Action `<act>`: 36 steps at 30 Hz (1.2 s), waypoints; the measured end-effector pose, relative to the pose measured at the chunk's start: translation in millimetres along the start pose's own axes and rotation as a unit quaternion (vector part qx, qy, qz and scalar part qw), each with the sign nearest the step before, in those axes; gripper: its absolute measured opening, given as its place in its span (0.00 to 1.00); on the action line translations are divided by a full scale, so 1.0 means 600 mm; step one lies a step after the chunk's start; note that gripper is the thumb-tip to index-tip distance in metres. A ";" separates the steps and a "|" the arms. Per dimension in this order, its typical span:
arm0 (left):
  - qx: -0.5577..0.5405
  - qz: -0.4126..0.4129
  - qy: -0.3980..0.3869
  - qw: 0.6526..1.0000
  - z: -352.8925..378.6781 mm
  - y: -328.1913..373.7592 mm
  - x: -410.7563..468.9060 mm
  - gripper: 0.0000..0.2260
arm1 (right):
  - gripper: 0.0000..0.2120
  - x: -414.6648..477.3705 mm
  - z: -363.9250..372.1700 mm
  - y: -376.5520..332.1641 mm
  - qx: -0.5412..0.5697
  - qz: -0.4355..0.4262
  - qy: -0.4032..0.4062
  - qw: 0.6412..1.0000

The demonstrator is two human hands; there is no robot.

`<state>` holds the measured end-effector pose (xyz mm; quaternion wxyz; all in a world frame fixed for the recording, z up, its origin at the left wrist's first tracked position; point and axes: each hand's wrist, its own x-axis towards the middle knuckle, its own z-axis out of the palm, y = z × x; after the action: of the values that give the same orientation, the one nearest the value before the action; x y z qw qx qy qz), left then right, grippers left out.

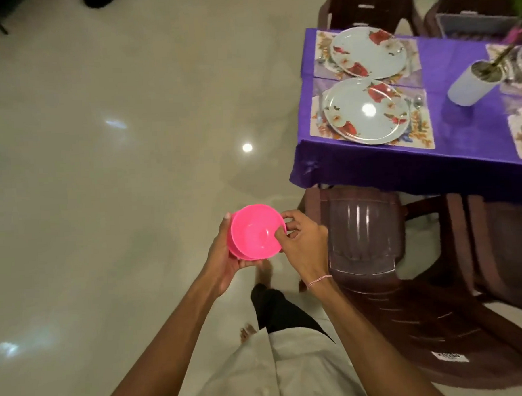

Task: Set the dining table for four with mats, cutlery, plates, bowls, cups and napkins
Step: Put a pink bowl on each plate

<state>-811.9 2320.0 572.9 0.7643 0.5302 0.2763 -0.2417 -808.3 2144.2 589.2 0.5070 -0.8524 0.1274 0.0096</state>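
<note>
**Pink bowls held over the floor, short of the table**

A nested stack of round, glossy pink plastic bowls point(255, 231) was held in the air over the pale, polished tile floor point(102, 145), well apart from the table and low to its left. At least two rims showed, one under the other. The top bowl's smooth inside faced up, tilted slightly.

The left hand point(223, 256) cupped the stack from the left and below, with its fingers curled round the outer wall. The right hand point(303, 244) pinched the right rim of the top bowl between thumb and fingertips. A thin pink thread bracelet point(318, 280) circled that wrist.

The table wore a shiny purple cloth point(372, 166) that draped over its edge. Two rectangular floral place mats lay side by side on it. The near mat point(421, 134) carried a round white plate with red flowers point(364, 115), and a matching far plate point(367, 52) sat beyond. A white cylindrical vase point(470, 87) stood to the right. A ribbed dark brown plastic chair point(363, 232) stood just beside the right hand.
</note>
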 end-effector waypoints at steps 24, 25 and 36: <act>0.338 0.005 -0.163 0.927 0.411 0.353 0.616 0.21 | 0.14 0.595 -0.142 0.088 0.167 0.244 0.366 0.882; 0.337 0.006 -0.153 0.929 0.424 0.360 0.633 0.20 | 0.15 0.614 -0.149 0.094 0.177 0.254 0.386 0.869; 0.373 -0.078 -0.187 0.906 0.580 0.496 0.899 0.23 | 0.19 0.924 -0.188 0.156 0.145 0.378 0.510 0.759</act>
<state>-163.1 2045.7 507.7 0.5275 0.6982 0.0582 -0.4804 -305.7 1889.1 482.5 0.4397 -0.5299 0.6790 -0.2546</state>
